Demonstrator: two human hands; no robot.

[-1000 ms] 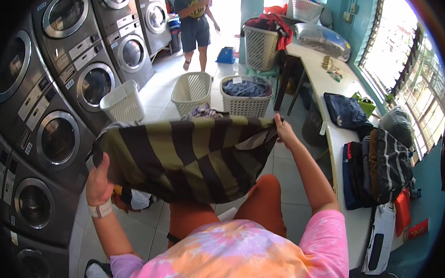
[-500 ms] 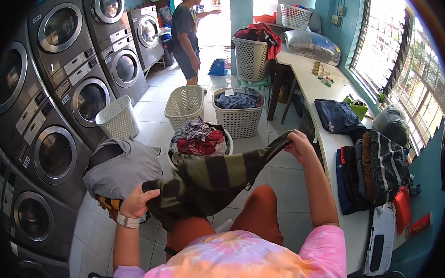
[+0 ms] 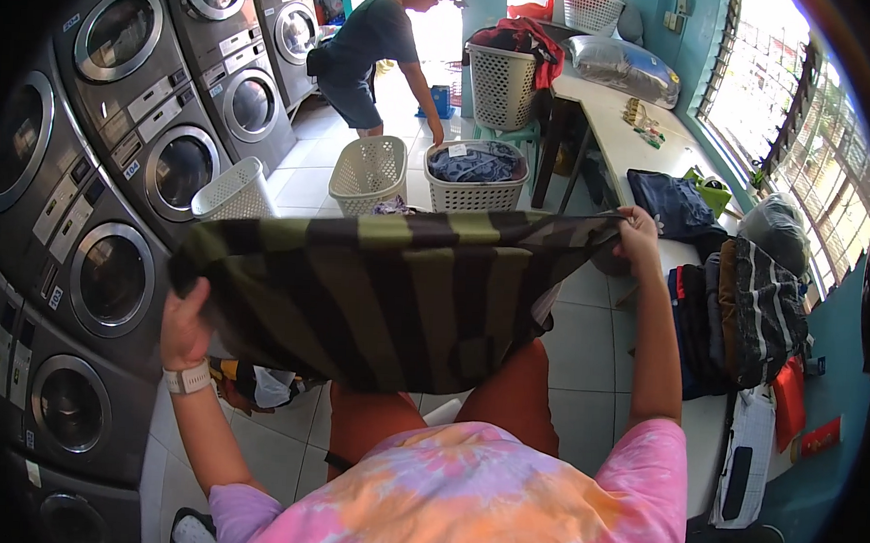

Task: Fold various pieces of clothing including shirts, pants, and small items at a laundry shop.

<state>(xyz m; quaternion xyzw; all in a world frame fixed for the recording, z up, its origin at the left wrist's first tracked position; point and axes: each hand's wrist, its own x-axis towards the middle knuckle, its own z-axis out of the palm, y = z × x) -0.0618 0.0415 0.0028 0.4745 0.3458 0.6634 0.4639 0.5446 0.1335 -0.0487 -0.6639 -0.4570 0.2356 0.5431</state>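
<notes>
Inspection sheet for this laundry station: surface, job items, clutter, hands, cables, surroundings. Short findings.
Surface: pale counter along the right, bearing a stack of folded clothes; tiled floor below.
Job's things: green-and-black striped cloth, spread out in front of the person.
Clutter: plastic basket of blue clothes ahead; more clothes low at left, partly hidden by the cloth.
Hands: right hand grips the cloth's upper right corner; left hand is at its left end, fingers hidden.
Cables: nothing clearly seen.
Surroundings: front-loading machines along the left; another person bends toward the basket; slatted windows at right.
</notes>
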